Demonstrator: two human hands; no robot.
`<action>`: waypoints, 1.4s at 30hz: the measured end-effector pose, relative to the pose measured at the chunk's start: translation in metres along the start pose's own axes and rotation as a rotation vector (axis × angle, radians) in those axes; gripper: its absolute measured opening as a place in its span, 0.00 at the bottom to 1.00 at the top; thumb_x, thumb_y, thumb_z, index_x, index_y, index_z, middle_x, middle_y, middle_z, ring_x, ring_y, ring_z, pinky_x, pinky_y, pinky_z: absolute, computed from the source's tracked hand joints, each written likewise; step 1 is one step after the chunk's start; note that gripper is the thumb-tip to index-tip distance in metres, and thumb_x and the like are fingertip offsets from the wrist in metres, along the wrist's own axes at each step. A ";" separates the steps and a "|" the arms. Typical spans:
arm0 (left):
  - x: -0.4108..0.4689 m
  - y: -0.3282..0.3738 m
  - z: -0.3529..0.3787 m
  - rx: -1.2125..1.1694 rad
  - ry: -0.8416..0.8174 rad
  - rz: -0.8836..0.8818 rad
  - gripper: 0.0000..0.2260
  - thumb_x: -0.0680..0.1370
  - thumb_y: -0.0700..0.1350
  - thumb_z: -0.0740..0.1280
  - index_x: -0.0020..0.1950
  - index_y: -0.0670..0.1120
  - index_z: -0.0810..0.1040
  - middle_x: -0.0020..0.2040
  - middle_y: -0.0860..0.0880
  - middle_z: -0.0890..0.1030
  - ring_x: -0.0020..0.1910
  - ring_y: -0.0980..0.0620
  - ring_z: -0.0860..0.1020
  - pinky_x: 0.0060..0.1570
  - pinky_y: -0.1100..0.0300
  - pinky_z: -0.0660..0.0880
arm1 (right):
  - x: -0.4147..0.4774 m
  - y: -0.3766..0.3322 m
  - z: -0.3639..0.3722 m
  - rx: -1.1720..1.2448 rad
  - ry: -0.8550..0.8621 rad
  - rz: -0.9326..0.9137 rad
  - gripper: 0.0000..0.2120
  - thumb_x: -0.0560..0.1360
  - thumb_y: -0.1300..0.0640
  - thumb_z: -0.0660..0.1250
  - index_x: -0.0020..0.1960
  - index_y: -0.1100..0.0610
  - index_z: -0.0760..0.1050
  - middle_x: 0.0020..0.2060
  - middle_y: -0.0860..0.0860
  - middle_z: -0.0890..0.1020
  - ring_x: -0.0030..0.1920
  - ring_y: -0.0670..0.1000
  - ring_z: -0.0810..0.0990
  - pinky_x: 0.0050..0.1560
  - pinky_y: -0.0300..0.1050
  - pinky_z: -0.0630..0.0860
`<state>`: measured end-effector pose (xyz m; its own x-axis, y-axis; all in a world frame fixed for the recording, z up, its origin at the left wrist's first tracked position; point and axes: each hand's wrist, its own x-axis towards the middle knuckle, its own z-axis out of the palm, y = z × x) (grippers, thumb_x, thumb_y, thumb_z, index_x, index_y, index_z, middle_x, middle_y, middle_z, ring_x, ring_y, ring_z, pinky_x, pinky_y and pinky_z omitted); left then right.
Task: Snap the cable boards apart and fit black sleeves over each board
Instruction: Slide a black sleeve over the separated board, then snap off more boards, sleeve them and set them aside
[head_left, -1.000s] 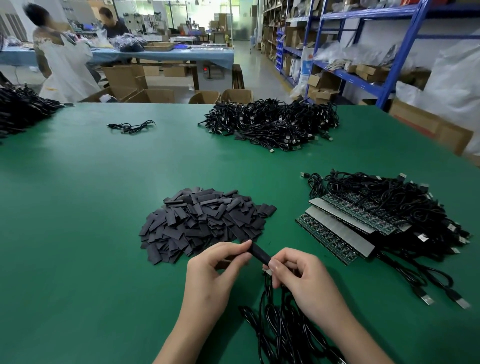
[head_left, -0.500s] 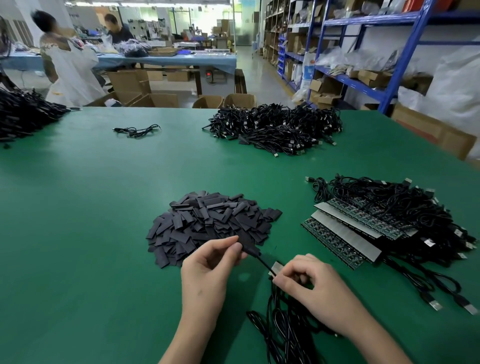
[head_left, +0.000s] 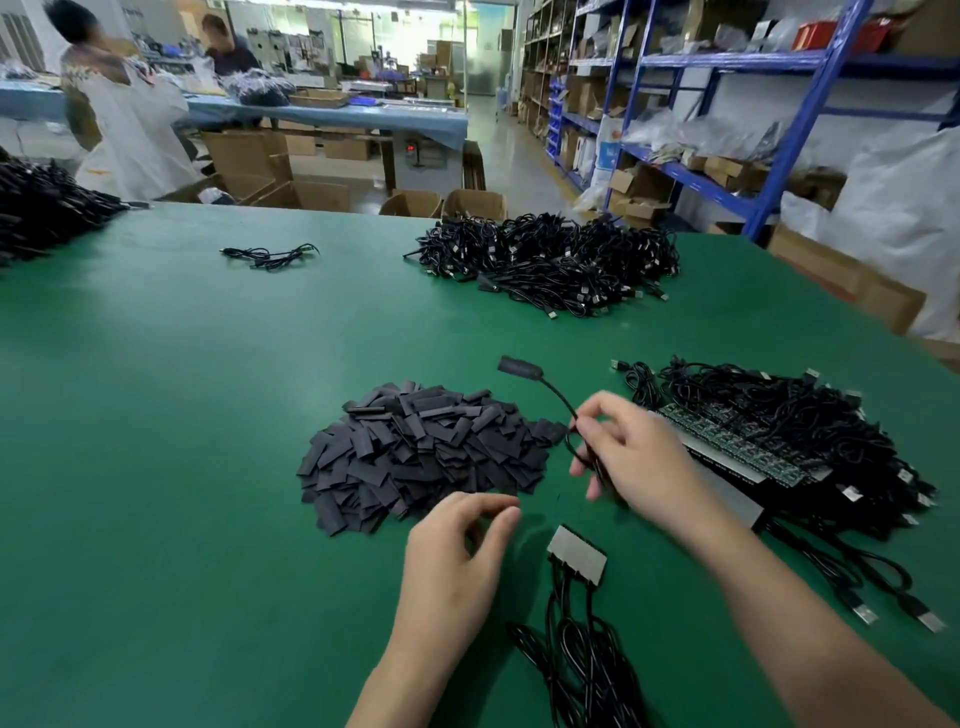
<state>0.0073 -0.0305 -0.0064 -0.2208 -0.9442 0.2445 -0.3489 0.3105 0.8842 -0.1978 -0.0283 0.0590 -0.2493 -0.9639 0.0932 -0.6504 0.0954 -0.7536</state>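
A heap of black sleeves (head_left: 426, 452) is spread at centre-left; just right of its near edge the left hand (head_left: 457, 551) is held above the table, fingers loosely curled, with nothing seen in it. Further right, a sleeved board (head_left: 521, 367) is carried in the air on the end of its cable (head_left: 558, 395), which is pinched between thumb and forefinger of the right hand (head_left: 628, 457). Below it a short strip of boards (head_left: 577, 553), not yet parted, is laid flat with its leads trailing toward the viewer; uncut board panels (head_left: 727, 447) are stacked at the right under tangled leads.

The finished piece is judged ready to be put aside (probably on the far cable heap (head_left: 550, 265)); it is best lifted by the lead and kept clear of the loose sleeves so that none are scattered. The strip should then be taken up with both hands and bent at a score line, not twisted.

The table (head_left: 182, 415) is covered in green matting; another cable pile (head_left: 47, 208) lies far left, a stray lead (head_left: 270, 254) beyond. Cartons (head_left: 249, 156) and blue shelving (head_left: 727, 104) are seen behind.
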 end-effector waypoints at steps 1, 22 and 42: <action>-0.001 0.000 0.001 0.067 -0.032 0.035 0.05 0.80 0.52 0.71 0.53 0.56 0.86 0.47 0.63 0.81 0.48 0.61 0.79 0.45 0.70 0.72 | 0.019 -0.005 0.000 -0.073 0.023 -0.031 0.08 0.85 0.54 0.61 0.48 0.49 0.75 0.34 0.50 0.85 0.26 0.45 0.82 0.27 0.39 0.75; -0.001 -0.005 0.004 0.303 -0.281 0.142 0.11 0.79 0.62 0.67 0.57 0.63 0.84 0.52 0.65 0.76 0.58 0.65 0.72 0.55 0.67 0.69 | -0.059 0.039 0.014 -0.449 -0.175 0.125 0.12 0.75 0.34 0.68 0.49 0.41 0.73 0.46 0.40 0.74 0.48 0.37 0.72 0.48 0.39 0.72; -0.003 0.004 0.004 -0.253 -0.057 0.087 0.20 0.80 0.60 0.61 0.36 0.47 0.69 0.31 0.57 0.71 0.32 0.58 0.68 0.32 0.63 0.66 | -0.073 0.013 0.067 0.553 -0.173 0.037 0.11 0.70 0.40 0.71 0.48 0.44 0.79 0.39 0.49 0.85 0.36 0.45 0.79 0.39 0.43 0.77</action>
<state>0.0028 -0.0257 -0.0050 -0.2929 -0.9055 0.3071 -0.0896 0.3458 0.9340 -0.1401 0.0267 -0.0011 -0.1139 -0.9934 -0.0123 -0.1599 0.0305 -0.9867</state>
